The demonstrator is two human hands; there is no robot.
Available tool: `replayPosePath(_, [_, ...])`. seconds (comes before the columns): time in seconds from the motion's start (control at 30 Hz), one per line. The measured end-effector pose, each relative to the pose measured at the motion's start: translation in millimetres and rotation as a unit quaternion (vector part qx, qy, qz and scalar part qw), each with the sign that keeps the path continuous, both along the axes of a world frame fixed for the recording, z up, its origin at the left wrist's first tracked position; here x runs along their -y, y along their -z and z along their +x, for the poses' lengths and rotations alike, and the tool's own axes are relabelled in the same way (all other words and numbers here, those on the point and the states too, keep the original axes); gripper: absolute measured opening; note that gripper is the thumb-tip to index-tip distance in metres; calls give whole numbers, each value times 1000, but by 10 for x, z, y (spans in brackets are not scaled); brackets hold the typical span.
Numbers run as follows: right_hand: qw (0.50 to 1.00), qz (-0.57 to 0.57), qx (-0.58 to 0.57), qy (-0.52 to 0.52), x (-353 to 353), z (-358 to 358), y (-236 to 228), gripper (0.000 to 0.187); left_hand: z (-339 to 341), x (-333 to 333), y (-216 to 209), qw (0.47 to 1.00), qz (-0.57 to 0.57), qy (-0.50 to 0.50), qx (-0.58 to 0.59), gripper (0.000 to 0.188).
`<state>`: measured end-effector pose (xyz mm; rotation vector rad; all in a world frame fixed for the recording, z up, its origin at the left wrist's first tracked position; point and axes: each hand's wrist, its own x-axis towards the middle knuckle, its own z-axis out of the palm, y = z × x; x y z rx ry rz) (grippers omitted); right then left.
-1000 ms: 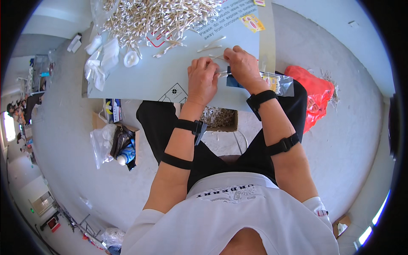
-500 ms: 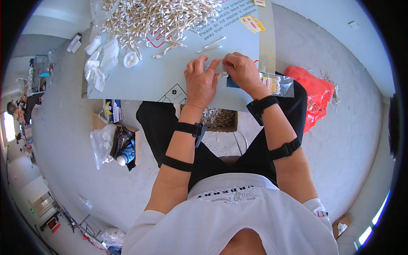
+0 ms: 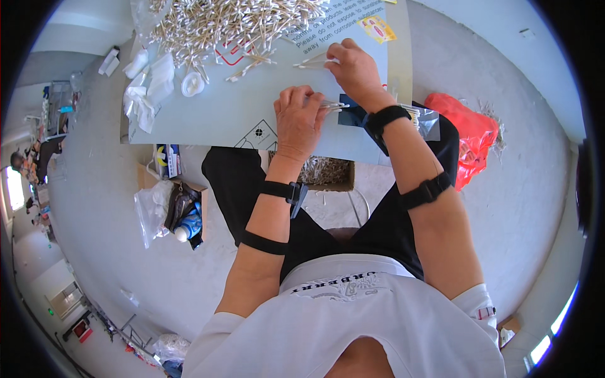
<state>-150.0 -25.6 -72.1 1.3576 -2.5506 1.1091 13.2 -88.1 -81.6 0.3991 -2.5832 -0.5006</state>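
Close to the table's front edge, my left hand (image 3: pixel 297 120) is closed around a small bundle of cotton swabs (image 3: pixel 333 106), their tips poking out to the right. My right hand (image 3: pixel 354 70) reaches farther over the table, its thumb and fingers pinched at the ends of a few loose cotton swabs (image 3: pixel 310 62). A dark blue rectangular piece (image 3: pixel 350 111) lies under my right wrist. Beside it, partly hidden by that forearm, is a clear bag of swabs (image 3: pixel 428 123). Beyond both hands spreads a large heap of cotton swabs (image 3: pixel 233 28).
On the grey table (image 3: pixel 208 120) stand a small round white container (image 3: pixel 193 84), crumpled white wrappers (image 3: pixel 140 104) and yellow labels (image 3: pixel 378 29). A red plastic bag (image 3: pixel 463 135) sits right of my knee. Below the table are a box of swabs (image 3: pixel 326 175) and an open carton (image 3: pixel 205 217).
My right hand has left my left hand and moved away from me to the loose swabs. My left hand stays in place, and its swab bundle now shows more.
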Motion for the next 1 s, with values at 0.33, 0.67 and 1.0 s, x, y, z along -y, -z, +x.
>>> replayPosePath(0.33, [884,-303,342,95,-402,723,262,23,-108,-52,172,893,376,-56,-242,37])
replayPosePath(0.67, [890,-249,368,103,-401,559,273,22,-161,-91,99,869,440,-50,-220,34])
replayPosePath(1.0, [999,20,24,10,-80,4,-9,53,54,1072,35,959,14,-273,-75,42])
